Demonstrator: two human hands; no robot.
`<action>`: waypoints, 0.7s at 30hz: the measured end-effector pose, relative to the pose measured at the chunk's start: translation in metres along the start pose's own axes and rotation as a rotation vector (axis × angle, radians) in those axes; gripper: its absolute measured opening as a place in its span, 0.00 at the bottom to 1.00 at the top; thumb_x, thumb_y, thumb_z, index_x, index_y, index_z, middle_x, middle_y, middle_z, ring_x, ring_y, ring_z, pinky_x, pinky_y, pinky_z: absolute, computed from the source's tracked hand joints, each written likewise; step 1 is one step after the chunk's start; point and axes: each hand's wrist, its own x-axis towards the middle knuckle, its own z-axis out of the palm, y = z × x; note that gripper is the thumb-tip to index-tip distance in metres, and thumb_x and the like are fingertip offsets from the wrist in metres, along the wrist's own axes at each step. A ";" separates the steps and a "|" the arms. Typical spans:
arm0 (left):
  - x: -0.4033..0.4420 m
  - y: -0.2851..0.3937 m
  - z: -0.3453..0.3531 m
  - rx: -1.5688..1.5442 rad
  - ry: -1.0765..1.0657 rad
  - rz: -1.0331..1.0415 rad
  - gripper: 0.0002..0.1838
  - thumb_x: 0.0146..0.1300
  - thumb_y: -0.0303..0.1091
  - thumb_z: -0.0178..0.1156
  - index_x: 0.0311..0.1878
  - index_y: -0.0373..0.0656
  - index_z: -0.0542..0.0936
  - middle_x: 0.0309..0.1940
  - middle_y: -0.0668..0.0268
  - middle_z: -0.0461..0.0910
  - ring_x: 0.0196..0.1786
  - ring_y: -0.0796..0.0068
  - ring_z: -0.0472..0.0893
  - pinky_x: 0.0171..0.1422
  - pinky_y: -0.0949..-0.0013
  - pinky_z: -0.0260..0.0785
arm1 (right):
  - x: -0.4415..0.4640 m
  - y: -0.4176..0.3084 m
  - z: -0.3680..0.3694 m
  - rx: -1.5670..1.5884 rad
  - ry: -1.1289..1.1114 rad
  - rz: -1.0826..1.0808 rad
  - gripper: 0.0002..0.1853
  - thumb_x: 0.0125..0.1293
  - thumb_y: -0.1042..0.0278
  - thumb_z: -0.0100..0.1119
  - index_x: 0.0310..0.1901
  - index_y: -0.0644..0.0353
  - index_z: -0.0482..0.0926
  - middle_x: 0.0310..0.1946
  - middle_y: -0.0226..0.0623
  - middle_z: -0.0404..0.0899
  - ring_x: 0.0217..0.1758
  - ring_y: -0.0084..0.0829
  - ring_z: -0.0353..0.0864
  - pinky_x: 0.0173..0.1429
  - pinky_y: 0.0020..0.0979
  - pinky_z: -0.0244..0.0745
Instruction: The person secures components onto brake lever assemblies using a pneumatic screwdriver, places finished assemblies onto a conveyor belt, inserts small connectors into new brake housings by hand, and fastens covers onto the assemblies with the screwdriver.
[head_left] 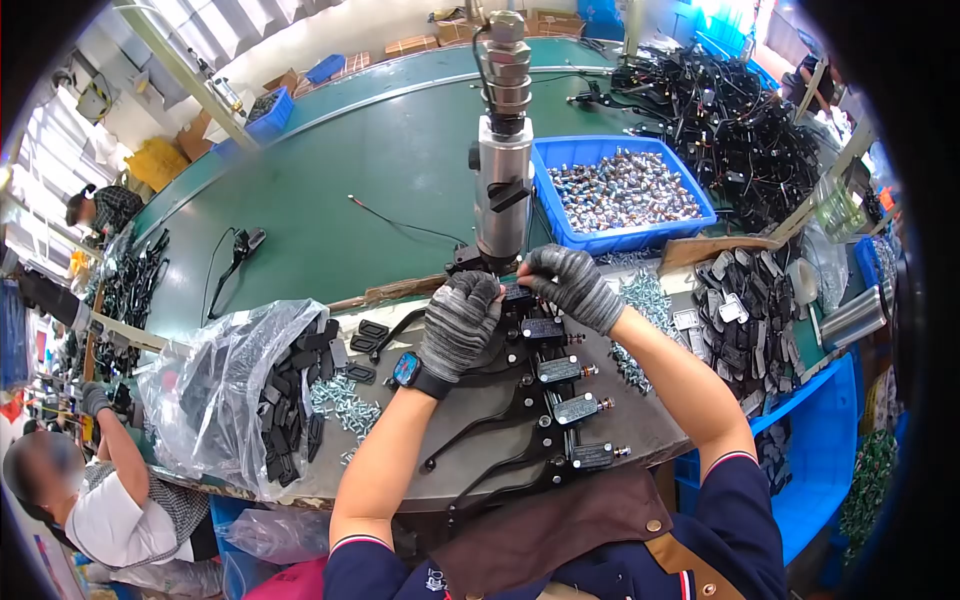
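Note:
Under the silver vertical tool (503, 180), both gloved hands meet at the topmost of a row of black lever assemblies. My left hand (461, 318), with a smartwatch at its wrist, is closed at the left side of that assembly's black cover (516, 293). From the right, my right hand (573, 285) pinches at the cover's other side; anything between its fingertips is too small to make out. Several more lever assemblies (575, 408) with rectangular covers lie in a column below, their levers pointing left.
A blue bin (625, 235) of small metal parts stands behind my right hand. Screws (345, 405), black covers (742, 330) and a plastic bag (215, 390) lie around the work area. Black assemblies (725, 130) are heaped at back right. A co-worker (115, 500) sits at left.

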 end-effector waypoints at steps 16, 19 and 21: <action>-0.011 -0.005 0.000 -0.048 0.007 0.037 0.11 0.55 0.24 0.64 0.41 0.42 0.76 0.36 0.59 0.79 0.36 0.55 0.81 0.40 0.59 0.75 | -0.024 0.008 -0.008 -0.273 -0.025 -0.304 0.16 0.60 0.75 0.61 0.50 0.57 0.79 0.38 0.40 0.81 0.40 0.42 0.81 0.45 0.36 0.76; -0.017 -0.004 0.005 -0.112 0.012 -0.061 0.12 0.55 0.24 0.64 0.42 0.42 0.76 0.37 0.58 0.79 0.38 0.55 0.81 0.42 0.59 0.76 | -0.024 0.010 -0.004 -0.284 -0.036 -0.319 0.16 0.60 0.75 0.61 0.51 0.57 0.78 0.39 0.41 0.81 0.40 0.43 0.80 0.45 0.36 0.76; -0.018 -0.001 0.007 -0.247 0.003 -0.239 0.13 0.55 0.24 0.64 0.43 0.42 0.75 0.39 0.58 0.79 0.40 0.55 0.81 0.43 0.59 0.76 | -0.022 0.011 -0.003 -0.200 -0.027 -0.278 0.16 0.60 0.74 0.61 0.51 0.57 0.78 0.40 0.41 0.80 0.40 0.44 0.80 0.45 0.37 0.76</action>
